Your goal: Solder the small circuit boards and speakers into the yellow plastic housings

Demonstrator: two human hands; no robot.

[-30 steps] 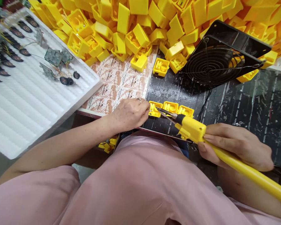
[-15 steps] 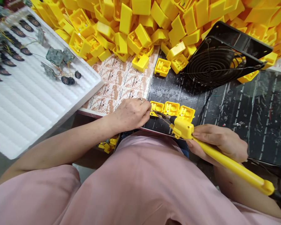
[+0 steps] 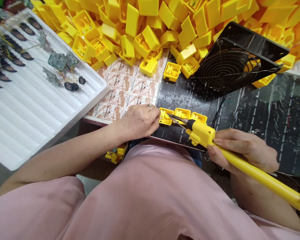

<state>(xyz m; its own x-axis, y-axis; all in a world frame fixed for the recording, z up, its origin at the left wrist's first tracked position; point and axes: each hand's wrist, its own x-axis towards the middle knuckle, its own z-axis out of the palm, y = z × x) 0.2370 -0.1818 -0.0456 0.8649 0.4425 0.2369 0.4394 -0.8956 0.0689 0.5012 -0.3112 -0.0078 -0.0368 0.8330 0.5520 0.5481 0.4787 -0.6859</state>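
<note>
Three small open yellow housings stand in a row at the bench's front edge: a left one [image 3: 166, 116], a middle one [image 3: 182, 115] and a right one [image 3: 199, 118]. My left hand [image 3: 142, 121], fingers closed, is against the left side of the left housing; whether something is pinched in its fingertips is hidden. My right hand [image 3: 245, 148] is closed round a yellow tool [image 3: 203, 133] with a long handle, which looks like a soldering iron. Its dark, thin tip reaches over the left and middle housings.
Many yellow housings [image 3: 132, 20] are heaped along the back. A black fan [image 3: 222, 73] leans at the back right, its cable running forward. On the left, a white foam tray [image 3: 40, 110] bears circuit boards [image 3: 58, 61] and small round parts with wires.
My right hand and the yellow tool have moved right and slightly toward me, so the tip has drawn right from the left housing's edge. My left hand has barely moved.
</note>
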